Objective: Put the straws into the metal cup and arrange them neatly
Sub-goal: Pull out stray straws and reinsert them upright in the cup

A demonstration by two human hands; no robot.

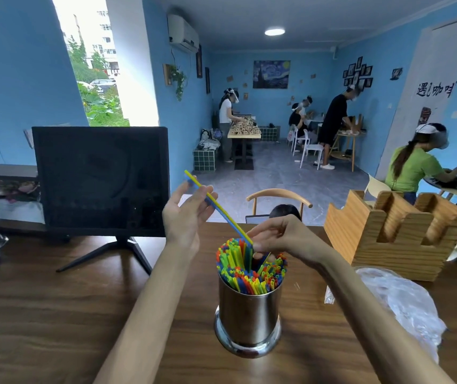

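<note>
While the left hand [187,214] pinched two loose straws [216,206], right fingers [260,236] were parting the straw bundle [249,268] in the cup [248,314]. Insertion step; next move likely needs tips guided into that gap.

Just one view here, a wide-angle cam on the person's head, looking forward and tilted down. Both forearms come in from the bottom edge, so the left hand [187,214] and right hand [280,236] sit about mid-frame, close to the lens. The cup [249,314] is right below them, near enough that you look down into its open top. The wooden surface [41,314] fills the lower third. Since it's so wide, the top half also takes in the room beyond: monitor [101,180] on the left, blue walls, ceiling light, people working far back. Straight lines bow toward the edges. No second view to compare against.
</note>
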